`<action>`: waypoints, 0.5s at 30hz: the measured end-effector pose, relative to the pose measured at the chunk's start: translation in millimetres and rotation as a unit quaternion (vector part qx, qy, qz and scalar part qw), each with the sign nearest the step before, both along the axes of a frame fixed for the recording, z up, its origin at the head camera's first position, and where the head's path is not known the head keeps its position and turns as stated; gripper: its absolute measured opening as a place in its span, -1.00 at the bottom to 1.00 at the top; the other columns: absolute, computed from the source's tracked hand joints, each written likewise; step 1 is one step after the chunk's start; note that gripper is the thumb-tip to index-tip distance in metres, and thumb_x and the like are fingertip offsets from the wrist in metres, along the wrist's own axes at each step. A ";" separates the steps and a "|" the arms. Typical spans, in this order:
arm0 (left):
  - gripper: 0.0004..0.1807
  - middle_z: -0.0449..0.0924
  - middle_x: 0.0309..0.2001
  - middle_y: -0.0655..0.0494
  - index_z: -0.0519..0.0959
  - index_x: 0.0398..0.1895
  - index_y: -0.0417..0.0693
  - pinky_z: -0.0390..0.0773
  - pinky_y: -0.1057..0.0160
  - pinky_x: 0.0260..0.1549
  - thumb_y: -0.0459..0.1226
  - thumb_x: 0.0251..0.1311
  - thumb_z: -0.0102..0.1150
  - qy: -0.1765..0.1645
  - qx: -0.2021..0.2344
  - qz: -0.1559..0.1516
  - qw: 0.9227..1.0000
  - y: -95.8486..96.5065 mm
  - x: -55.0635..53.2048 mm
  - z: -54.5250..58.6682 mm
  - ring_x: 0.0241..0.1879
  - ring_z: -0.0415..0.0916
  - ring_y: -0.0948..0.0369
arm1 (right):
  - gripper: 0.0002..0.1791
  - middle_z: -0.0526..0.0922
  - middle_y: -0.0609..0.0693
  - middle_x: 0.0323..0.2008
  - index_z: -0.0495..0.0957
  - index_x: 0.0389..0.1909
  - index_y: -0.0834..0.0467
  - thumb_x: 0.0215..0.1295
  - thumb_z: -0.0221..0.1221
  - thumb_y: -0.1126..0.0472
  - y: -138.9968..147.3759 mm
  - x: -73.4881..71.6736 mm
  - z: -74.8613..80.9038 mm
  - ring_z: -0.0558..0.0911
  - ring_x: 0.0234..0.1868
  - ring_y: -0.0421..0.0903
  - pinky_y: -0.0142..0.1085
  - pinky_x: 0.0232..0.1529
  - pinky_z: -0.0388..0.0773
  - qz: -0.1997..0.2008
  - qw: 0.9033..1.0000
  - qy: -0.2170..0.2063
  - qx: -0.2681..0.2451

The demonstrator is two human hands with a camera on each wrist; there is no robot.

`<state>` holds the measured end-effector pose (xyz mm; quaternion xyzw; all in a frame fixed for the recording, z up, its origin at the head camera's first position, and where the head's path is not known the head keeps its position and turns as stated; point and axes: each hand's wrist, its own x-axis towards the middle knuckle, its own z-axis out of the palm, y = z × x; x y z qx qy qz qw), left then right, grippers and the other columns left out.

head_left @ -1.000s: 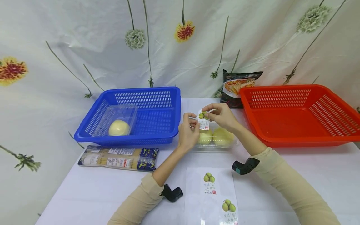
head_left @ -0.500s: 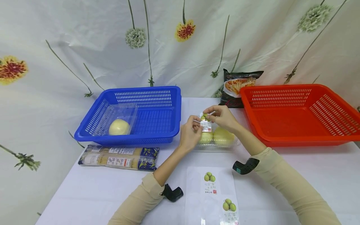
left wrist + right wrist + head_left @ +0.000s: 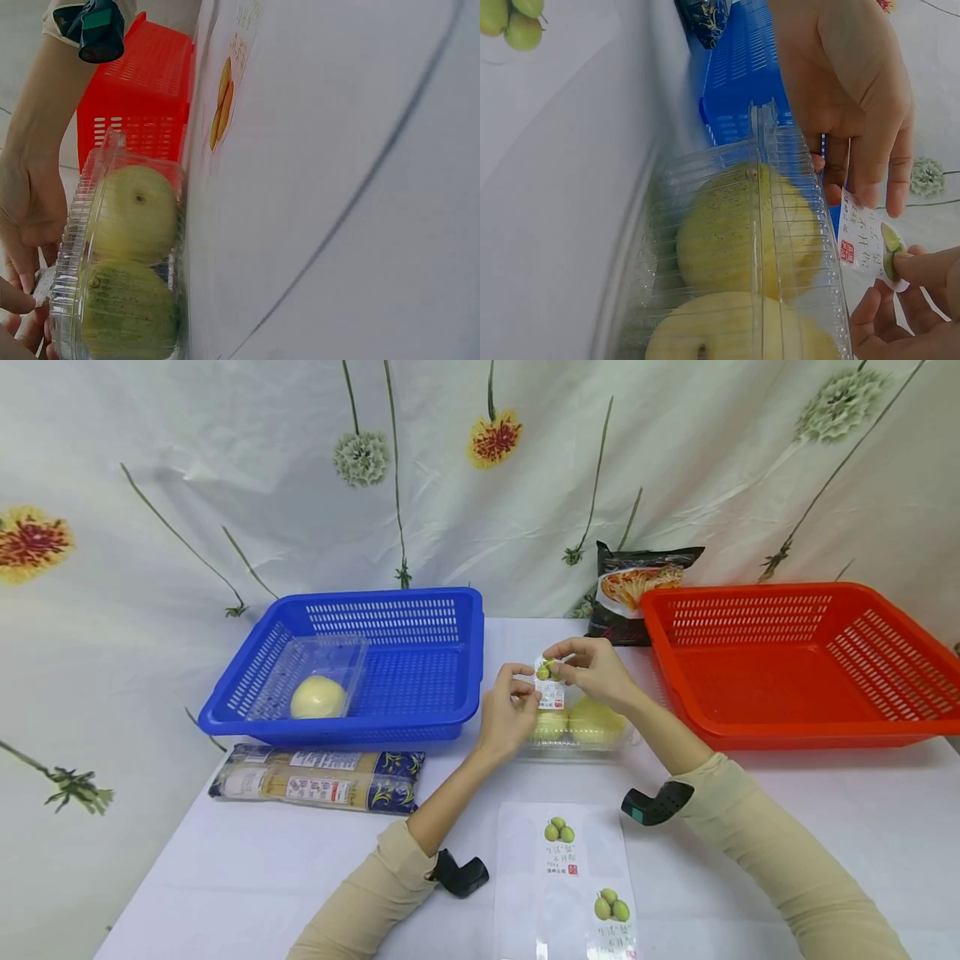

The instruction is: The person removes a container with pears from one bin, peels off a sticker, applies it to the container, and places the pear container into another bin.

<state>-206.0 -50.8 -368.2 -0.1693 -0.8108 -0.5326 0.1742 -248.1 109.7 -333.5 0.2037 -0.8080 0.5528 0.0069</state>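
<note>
A small white sticker (image 3: pixel 550 694) printed with green pears and writing is held between both hands, above a clear plastic clamshell box (image 3: pixel 592 739). My left hand (image 3: pixel 510 706) pinches the sticker's left lower edge. At its top, over the pear picture, my right hand (image 3: pixel 597 670) grips it between thumb and forefinger. Two round yellow-green pears (image 3: pixel 750 229) sit inside the lidded box, seen closely in both wrist views. In the right wrist view, the sticker (image 3: pixel 866 236) hangs beside the lid, apart from it as far as I can see.
A sheet of similar stickers (image 3: pixel 517 868) lies in front on the white table. To the left stands a blue basket (image 3: pixel 412 731) with a clear box and a pale round fruit (image 3: pixel 318 697). Noodle packs (image 3: pixel 318 778), a red basket (image 3: pixel 810 739) and a black food packet (image 3: pixel 618 627) surround the area.
The sticker and my left hand have shifted slightly right. The sticker tilted and caught the light half a second ago, and now faces the head camera again. Both hands keep their hold.
</note>
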 end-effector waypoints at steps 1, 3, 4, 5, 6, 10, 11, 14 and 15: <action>-0.69 0.64 -0.39 -0.18 0.41 -0.08 -0.30 0.54 0.25 -0.34 -0.56 0.07 0.08 0.000 0.008 0.001 1.000 -0.2 -0.3 0.1 -0.38 0.56 0.01 | -0.79 0.61 0.30 -0.15 0.56 -0.14 0.45 0.22 0.11 0.46 0.2 0.1 0.4 0.60 -0.43 -0.18 -0.36 -0.36 0.57 0.000 1.000 0.004 -0.005; -0.68 0.65 -0.39 -0.19 0.40 -0.05 -0.31 0.54 0.26 -0.36 -0.57 0.08 0.06 0.001 0.015 0.006 1.000 -0.6 -1.0 0.7 -0.39 0.57 0.01 | -0.79 0.61 0.32 -0.16 0.56 -0.15 0.46 0.22 0.12 0.46 0.4 0.8 1.4 0.59 -0.44 -0.19 -0.36 -0.35 0.57 0.001 1.000 0.009 -0.013; -0.67 0.65 -0.39 -0.19 0.40 -0.04 -0.31 0.54 0.27 -0.37 -0.57 0.08 0.06 0.003 0.015 0.008 1.000 -1.0 -1.1 1.2 -0.39 0.57 0.01 | -0.79 0.61 0.32 -0.17 0.56 -0.15 0.46 0.22 0.12 0.47 0.4 1.2 1.7 0.59 -0.44 -0.21 -0.36 -0.35 0.57 0.001 1.000 0.010 -0.017; -0.66 0.65 -0.39 -0.19 0.40 -0.04 -0.31 0.54 0.29 -0.38 -0.57 0.07 0.07 0.002 0.013 0.009 1.000 -1.3 -1.0 2.1 -0.40 0.57 0.02 | -0.80 0.61 0.33 -0.18 0.56 -0.15 0.47 0.21 0.13 0.47 0.3 1.5 2.2 0.59 -0.45 -0.22 -0.37 -0.36 0.56 0.000 1.000 0.011 -0.024; -0.66 0.65 -0.39 -0.18 0.40 -0.04 -0.31 0.54 0.30 -0.38 -0.58 0.07 0.07 0.002 0.013 0.009 1.000 -1.4 -1.0 3.1 -0.41 0.57 0.03 | -0.80 0.60 0.33 -0.18 0.56 -0.16 0.47 0.21 0.13 0.48 0.1 1.6 2.8 0.59 -0.46 -0.23 -0.38 -0.36 0.56 -0.001 0.999 0.014 -0.030; -0.68 0.63 -0.41 -0.17 0.41 -0.06 -0.29 0.53 0.35 -0.41 -0.56 0.06 0.08 0.004 0.018 0.001 1.000 -0.1 -0.4 9.7 -0.42 0.55 0.08 | -0.82 0.60 0.35 -0.20 0.56 -0.19 0.48 0.19 0.13 0.50 -0.2 2.8 7.3 0.57 -0.48 -0.29 -0.46 -0.39 0.52 -0.007 0.998 0.042 -0.045; -0.69 0.63 -0.41 -0.17 0.41 -0.08 -0.30 0.53 0.35 -0.42 -0.56 0.06 0.08 0.005 0.023 -0.002 1.000 0.7 -0.5 11.2 -0.43 0.54 0.08 | -0.82 0.60 0.35 -0.19 0.57 -0.19 0.48 0.19 0.13 0.50 -0.1 3.0 8.9 0.57 -0.48 -0.29 -0.47 -0.39 0.51 -0.007 0.998 0.051 -0.046; -0.70 0.64 -0.42 -0.18 0.40 -0.10 -0.30 0.51 0.37 -0.44 -0.56 0.06 0.09 0.001 0.028 -0.005 1.000 4.2 -2.1 14.5 -0.44 0.53 0.07 | -0.82 0.61 0.34 -0.19 0.57 -0.20 0.47 0.20 0.13 0.48 2.5 3.3 12.3 0.56 -0.47 -0.28 -0.50 -0.39 0.50 -0.011 0.997 0.066 -0.036; -0.71 0.65 -0.41 -0.19 0.40 -0.11 -0.30 0.50 0.39 -0.44 -0.56 0.06 0.10 -0.003 0.028 -0.005 1.000 5.6 -2.7 15.1 -0.43 0.54 0.07 | -0.82 0.61 0.34 -0.19 0.58 -0.20 0.47 0.20 0.14 0.48 4.0 3.0 12.7 0.56 -0.46 -0.27 -0.50 -0.39 0.50 -0.013 0.997 0.067 -0.032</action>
